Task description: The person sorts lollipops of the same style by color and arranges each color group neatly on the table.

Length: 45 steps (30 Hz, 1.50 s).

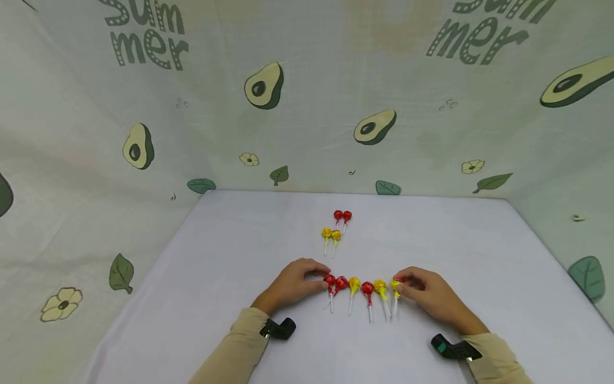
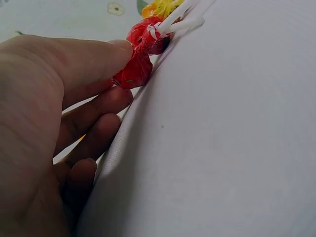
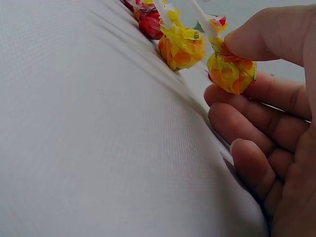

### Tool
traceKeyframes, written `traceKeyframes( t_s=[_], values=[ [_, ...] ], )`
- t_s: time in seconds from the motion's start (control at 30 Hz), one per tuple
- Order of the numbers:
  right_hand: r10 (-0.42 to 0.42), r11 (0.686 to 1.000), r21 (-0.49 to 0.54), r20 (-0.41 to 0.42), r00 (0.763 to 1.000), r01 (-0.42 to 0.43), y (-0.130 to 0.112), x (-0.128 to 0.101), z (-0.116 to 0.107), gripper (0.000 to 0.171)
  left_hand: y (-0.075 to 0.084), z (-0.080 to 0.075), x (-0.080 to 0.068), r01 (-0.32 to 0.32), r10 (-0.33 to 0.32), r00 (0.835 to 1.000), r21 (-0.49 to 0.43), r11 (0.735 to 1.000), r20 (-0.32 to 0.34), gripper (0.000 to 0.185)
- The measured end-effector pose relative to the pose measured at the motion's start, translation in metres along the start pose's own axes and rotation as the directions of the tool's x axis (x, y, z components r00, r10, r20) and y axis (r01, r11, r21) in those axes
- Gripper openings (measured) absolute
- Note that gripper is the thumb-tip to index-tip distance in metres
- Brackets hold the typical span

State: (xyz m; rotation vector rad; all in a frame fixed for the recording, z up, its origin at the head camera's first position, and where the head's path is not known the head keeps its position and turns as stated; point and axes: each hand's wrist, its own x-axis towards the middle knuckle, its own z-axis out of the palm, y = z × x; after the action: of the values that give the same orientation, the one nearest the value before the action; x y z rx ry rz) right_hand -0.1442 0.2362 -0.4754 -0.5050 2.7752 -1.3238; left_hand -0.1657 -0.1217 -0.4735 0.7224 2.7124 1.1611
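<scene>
Two bare hands work at either end of a row of six wrapped lollipops on a white table (image 1: 240,250), which is backed and flanked by a pale green cloth backdrop (image 1: 307,106) printed with halved avocados, leaves, small flowers and the word "Summer". The left hand (image 1: 292,285), in a beige sleeve (image 1: 237,349) with a dark wrist-mounted device (image 1: 278,329), rests on the tabletop with its fingers curled and its thumb and fingertips closed on the head of the red lollipop at the left end of the row (image 1: 329,280); the left wrist view shows the thumb pressed against the red wrapper. The right hand (image 1: 431,296), likewise sleeved and fitted with a wrist device (image 1: 453,349), pinches the yellow lollipop at the right end of the row (image 1: 396,286) between thumb and forefinger, the remaining fingers curled beneath it, as the right wrist view shows. Between the two held sweets lie a second red lollipop (image 1: 341,284), a yellow one (image 1: 354,284), a red one (image 1: 367,289) and another yellow one (image 1: 380,287), heads away from the person and white sticks pointing back toward them. Farther up the table, well apart from the row, sit a pair of yellow lollipops (image 1: 331,234) and, just beyond them, a pair of red lollipops (image 1: 342,215).
</scene>
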Motion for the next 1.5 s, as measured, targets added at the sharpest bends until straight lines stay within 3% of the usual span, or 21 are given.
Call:
traceKeyframes(
  t_s=[0.27,0.6,0.83,1.07,1.5],
  values=[
    [-0.012,0.998,0.067,-0.003,1.000,0.012,-0.0004,0.0002,-0.0019,0.020,-0.0008,0.0037,-0.0012,-0.038,0.039,0.998,0.045,0.998,-0.039,0.030],
    [-0.037,0.984,0.172,-0.019,0.999,0.040,0.0023,0.0018,0.0024,0.018,-0.0026,-0.0011,0.0015,-0.041,0.043,0.998,0.062,0.997,-0.035,0.028],
    [-0.028,0.984,0.177,-0.029,0.999,0.032,-0.0005,-0.0006,0.0032,0.019,-0.0043,0.0016,-0.0002,-0.024,0.026,0.999,0.044,0.999,-0.028,0.027],
    [-0.021,0.985,0.167,-0.050,0.999,0.030,-0.0031,0.0010,0.0020,0.020,-0.0027,-0.0019,0.0011,-0.058,0.060,0.997,0.052,0.997,-0.041,0.027],
    [-0.016,0.980,0.197,-0.053,0.998,0.026,0.0002,0.0009,0.0039,0.018,-0.0038,-0.0004,-0.0018,-0.061,0.063,0.997,0.053,0.997,-0.038,0.029]
  ],
)
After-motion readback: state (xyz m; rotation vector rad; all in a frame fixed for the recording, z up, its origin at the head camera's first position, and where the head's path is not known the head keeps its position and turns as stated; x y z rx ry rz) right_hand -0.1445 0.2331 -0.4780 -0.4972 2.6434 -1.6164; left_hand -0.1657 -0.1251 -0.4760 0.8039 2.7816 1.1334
